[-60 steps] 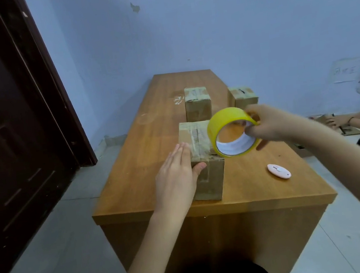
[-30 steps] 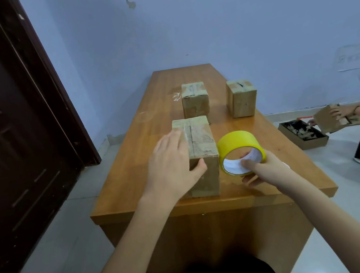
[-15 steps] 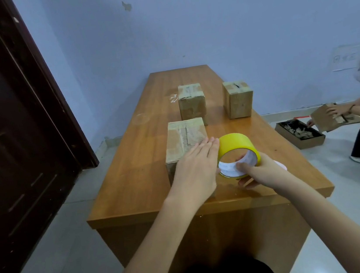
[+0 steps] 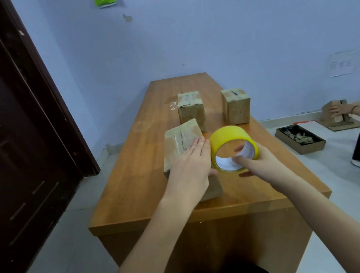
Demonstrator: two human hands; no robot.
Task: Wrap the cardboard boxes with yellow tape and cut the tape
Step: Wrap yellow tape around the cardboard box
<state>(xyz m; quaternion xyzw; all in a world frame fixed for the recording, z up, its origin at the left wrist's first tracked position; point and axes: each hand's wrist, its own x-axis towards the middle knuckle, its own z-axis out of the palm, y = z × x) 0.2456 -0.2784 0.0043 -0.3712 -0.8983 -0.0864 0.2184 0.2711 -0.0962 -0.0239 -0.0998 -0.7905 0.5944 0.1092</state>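
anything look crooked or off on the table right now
The near box under the left hand sits skewed, turned out of line with the two back boxes, which stand square. Beside it, the right hand holds the tape roll.

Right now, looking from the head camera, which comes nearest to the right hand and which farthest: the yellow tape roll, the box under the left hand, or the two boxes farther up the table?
1. Yellow tape roll: held by the right hand.
2. Near box: just left, under the left hand.
3. The two far boxes, left and right: farther up the table, too close to call.
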